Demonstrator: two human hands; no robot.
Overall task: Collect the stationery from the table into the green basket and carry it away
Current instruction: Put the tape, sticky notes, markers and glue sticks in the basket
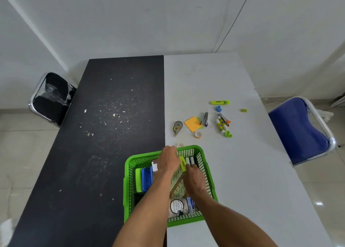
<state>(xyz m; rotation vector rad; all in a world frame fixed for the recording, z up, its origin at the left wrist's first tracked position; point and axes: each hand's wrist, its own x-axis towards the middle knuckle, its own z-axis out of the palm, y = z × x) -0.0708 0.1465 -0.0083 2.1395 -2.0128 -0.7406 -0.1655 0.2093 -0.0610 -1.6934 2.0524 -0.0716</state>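
Observation:
The green basket (209, 174) sits at the table's near edge, straddling the black and white halves. Both my hands are inside it. My left hand (168, 161) rests over the far part, beside a yellow-green box (183, 163). My right hand (194, 179) has its fingertips at white and dark markers (190, 161); whether it grips them is unclear. A blue item (146, 178), a patterned case (177, 181) and a printed roll (177, 207) lie in the basket. On the white table beyond lie a highlighter (220, 102), orange sticky notes (193, 123), glue sticks (221, 126), a correction tape (177, 127) and tape rolls (198, 134).
The black table half (112, 116) is speckled with white crumbs. A black chair (52, 97) stands at the left, a blue chair (302, 131) at the right. A blue sharpener (218, 108), a pen (205, 118) and a small green piece (243, 110) also lie on the white half.

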